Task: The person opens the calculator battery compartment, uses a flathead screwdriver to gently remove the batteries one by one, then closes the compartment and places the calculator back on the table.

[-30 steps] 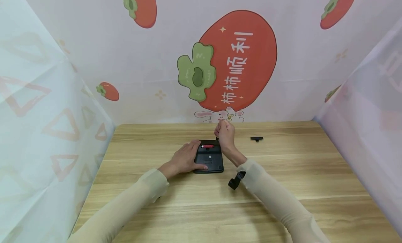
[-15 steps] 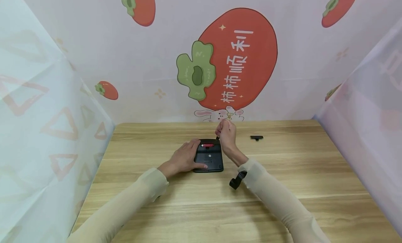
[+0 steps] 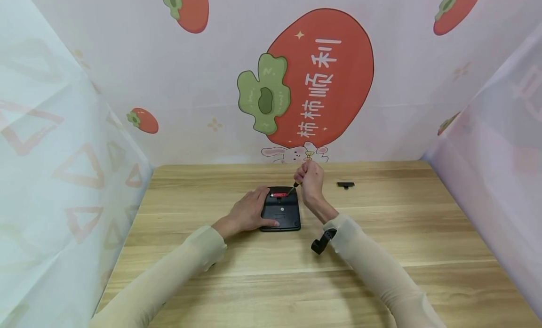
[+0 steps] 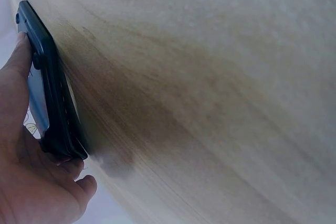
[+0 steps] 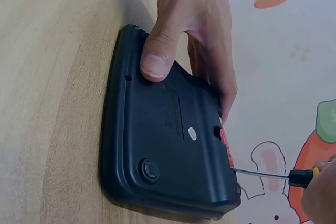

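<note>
A black calculator (image 3: pixel 288 219) lies face down on the wooden table, its battery slot uncovered at the far end. Inside the slot sits a red battery (image 3: pixel 278 195). My left hand (image 3: pixel 247 211) grips the calculator from the left, thumb pressed on its back (image 5: pixel 157 66) and fingers around the far edge. A screwdriver (image 5: pixel 265 174) with a black and yellow handle is held in my right hand (image 3: pixel 312 181), just beyond the far right corner. Its thin metal tip reaches the battery's right end in the right wrist view. Curled fingers hide most of the handle.
A small black battery cover (image 3: pixel 346 185) lies on the table (image 3: pixel 381 224) to the right of my right hand. Printed cloth walls (image 3: pixel 203 107) enclose the back and both sides. A black strap (image 3: pixel 322 242) hangs at the right wrist.
My right hand has shifted slightly right and turned, bringing the screwdriver's shaft into view with its tip at the battery's right end. The left hand keeps its hold on the calculator.
</note>
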